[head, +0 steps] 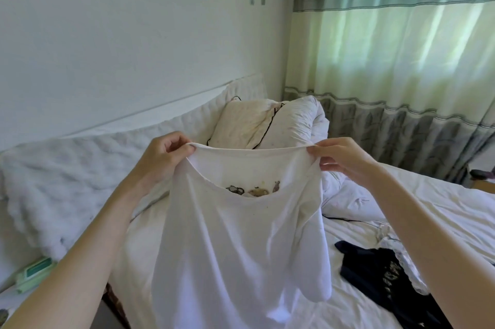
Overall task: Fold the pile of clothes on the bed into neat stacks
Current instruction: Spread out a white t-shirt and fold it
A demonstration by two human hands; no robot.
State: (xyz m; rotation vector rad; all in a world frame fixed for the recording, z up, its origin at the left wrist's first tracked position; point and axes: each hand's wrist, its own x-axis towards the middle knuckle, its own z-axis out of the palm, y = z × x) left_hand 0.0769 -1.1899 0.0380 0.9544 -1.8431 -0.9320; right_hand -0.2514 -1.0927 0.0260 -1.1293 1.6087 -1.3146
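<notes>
Left hand (163, 153) and right hand (340, 158) each pinch shirt (235, 243) at shoulders, held up. Keep top edge taut, lower flat onto bed (401, 200), smooth before folding.

We see a bed (442, 202) in white sheets — on it pillows (249, 125), a rumpled duvet (345, 194) and a dark garment (375, 267).

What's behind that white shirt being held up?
Above the white shirt, pinched by the left hand and right hand, two pillows show against the bed. The bedding straight behind the cloth is covered.
</notes>
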